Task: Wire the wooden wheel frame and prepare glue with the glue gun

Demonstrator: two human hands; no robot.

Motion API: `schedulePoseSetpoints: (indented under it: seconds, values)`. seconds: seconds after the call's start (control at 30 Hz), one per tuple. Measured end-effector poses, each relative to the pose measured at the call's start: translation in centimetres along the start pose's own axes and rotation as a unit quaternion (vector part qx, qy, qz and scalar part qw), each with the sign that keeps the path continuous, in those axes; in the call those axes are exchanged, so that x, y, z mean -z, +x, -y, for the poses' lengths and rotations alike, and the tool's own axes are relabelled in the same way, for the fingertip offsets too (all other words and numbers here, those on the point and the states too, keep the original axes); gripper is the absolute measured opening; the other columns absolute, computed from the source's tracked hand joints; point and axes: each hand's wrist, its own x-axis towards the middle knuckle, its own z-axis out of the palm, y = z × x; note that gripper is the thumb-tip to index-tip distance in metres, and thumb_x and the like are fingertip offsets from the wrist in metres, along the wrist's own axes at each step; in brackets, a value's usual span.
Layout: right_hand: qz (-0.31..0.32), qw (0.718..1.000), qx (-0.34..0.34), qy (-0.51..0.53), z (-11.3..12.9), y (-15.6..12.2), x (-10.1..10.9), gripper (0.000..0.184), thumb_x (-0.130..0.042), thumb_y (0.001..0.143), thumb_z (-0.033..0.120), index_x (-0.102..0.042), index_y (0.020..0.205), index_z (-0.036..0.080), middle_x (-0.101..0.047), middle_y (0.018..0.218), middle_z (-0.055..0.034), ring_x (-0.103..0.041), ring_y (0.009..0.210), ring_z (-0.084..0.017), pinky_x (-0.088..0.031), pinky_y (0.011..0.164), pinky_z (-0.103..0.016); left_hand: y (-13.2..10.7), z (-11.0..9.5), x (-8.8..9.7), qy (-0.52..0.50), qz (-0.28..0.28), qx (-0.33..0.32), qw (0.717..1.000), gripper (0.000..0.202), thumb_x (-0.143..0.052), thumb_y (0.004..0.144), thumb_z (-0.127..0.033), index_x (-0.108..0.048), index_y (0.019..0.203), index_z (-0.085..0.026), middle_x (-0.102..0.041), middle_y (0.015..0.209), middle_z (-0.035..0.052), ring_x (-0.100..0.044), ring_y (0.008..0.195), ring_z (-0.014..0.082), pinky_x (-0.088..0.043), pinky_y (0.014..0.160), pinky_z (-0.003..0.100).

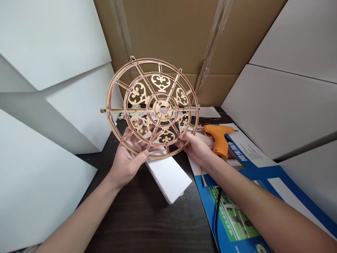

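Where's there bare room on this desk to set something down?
Bare dark tabletop shows below the white box, left of the blue printed card. It's crowded at right, where the orange glue gun sits by the right hand holding the gold laser-cut wheel.

- The bare left arm (79,221) comes up from the bottom left corner.
- The bare right arm (263,200) comes in from the bottom right corner.
- The left hand (129,165) lies palm up, thumb on top.
- The right hand (196,149) is curled.
- The 2 hands are apart.
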Motion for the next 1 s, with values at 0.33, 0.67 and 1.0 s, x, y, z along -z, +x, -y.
schedulePoseSetpoints:
  seconds: [0.33,0.67,1.0]
  values:
    - [0.048,0.997,-0.032,0.053,-0.01,0.00,0.78,0.027,-0.082,0.065,0.029,-0.058,0.072,0.018,-0.052,0.064,0.0032,-0.051,0.063,-0.011,-0.041,0.068,-0.028,-0.11,0.27,0.20,0.002,0.012,0.006,1.000,0.044,-0.071,0.088,-0.018,-0.061,0.130,-0.025,-0.070,0.123,0.0094,-0.070,0.112,0.0340,-0.059,0.098,0.055]
    - [-0.001,0.998,-0.020,0.067,-0.20,0.22,0.31,0.024,-0.076,0.059,0.024,-0.054,0.067,0.019,-0.045,0.060,0.0048,-0.039,0.058,-0.010,-0.036,0.059,-0.025,-0.34,-0.28,-0.03,0.050,0.005,0.023,0.998,0.036,-0.074,0.085,-0.024,-0.064,0.120,-0.022,-0.075,0.098,0.0075,-0.074,0.101,0.0354,-0.060,0.094,0.056]
    - [0.052,0.997,-0.001,0.053,-0.14,-0.20,0.23,0.026,-0.076,0.070,0.040,-0.062,0.073,0.018,-0.057,0.068,0.0004,-0.053,0.063,-0.013,-0.043,0.065,-0.027,0.42,-0.10,0.01,-0.054,-0.071,0.034,0.995,0.048,-0.077,0.070,-0.016,-0.066,0.117,-0.023,-0.066,0.131,0.0093,-0.066,0.117,0.0369,-0.063,0.090,0.051]
